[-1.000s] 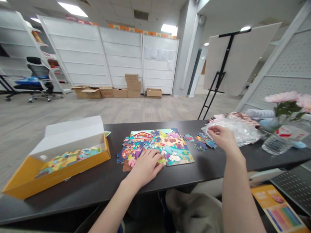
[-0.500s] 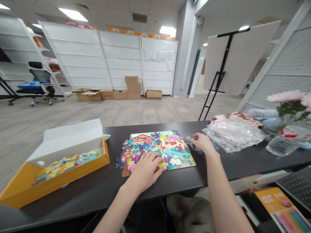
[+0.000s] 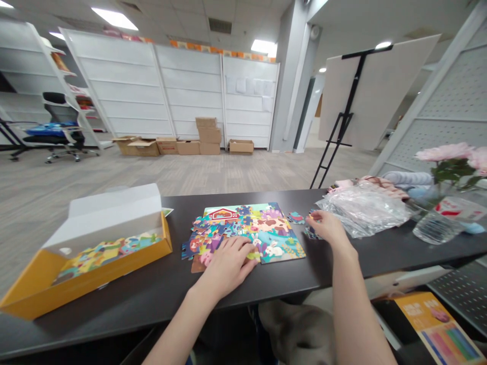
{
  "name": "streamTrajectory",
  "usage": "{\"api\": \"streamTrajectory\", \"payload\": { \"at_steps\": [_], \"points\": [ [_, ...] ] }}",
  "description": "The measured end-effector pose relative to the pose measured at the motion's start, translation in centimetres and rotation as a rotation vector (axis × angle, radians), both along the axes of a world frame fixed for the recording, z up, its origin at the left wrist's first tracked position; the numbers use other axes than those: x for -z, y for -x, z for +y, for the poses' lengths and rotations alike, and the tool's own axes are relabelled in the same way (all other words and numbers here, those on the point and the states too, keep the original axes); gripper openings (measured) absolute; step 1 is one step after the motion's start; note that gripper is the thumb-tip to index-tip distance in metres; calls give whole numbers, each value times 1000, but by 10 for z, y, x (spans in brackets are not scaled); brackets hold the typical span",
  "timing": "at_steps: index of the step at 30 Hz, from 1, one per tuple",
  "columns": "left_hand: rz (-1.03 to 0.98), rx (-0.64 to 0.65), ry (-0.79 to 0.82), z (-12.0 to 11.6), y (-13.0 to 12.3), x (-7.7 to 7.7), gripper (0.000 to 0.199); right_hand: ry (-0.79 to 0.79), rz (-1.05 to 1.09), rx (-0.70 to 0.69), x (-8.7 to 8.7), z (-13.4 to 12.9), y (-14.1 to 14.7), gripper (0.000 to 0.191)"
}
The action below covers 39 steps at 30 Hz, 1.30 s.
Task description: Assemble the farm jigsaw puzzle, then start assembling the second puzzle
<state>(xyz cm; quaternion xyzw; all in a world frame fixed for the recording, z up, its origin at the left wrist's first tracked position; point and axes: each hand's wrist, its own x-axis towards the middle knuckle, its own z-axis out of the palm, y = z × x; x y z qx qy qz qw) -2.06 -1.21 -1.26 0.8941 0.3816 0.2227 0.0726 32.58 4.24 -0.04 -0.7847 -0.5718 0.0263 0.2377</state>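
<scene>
We list, left to right, on the dark table:

- Yellow box, lid up, printed pieces inside; we judge it light card, best held by its side walls.
- Heaped jigsaw pieces, lying on the left part of the puzzle picture; likely thin, stiff, inclined to slide, tabs easily bent, so pinch by the edges.
- Our left hand, palm down on the picture's near edge, fingers loosely extended, gripping nothing that we can see.
- One loose piece, just beside the picture's right edge.
- Our right hand, fingers bent close together over small pieces; whether one is pinched, we cannot tell.
- Clear plastic bag, probably soft and slippery.
</scene>
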Motion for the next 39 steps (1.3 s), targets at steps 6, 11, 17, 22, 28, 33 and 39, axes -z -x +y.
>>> {"api": "streamTrajectory", "payload": {
  "at_steps": [6,11,17,22,28,33,39],
  "points": [
    [-1,7,14,1,1,1,23,51,34,-21,-6,-22,-21,35],
    [-11,9,10,0,2,1,24,90,59,-137,1,-21,-23,37],
    [-14,10,6,0,2,1,23,119,39,-156,2,-21,-27,38],
    [-22,6,-2,0,2,1,23,95,41,-166,2,-23,-30,38],
    [-19,8,-8,-1,2,0,22,112,45,-165,1,-23,-29,35],
    [-25,14,-8,0,2,0,22,80,58,-187,-1,-25,-29,38],
    [-21,9,2,1,2,1,23,59,70,-199,-3,-27,-29,34]
  ]
}}
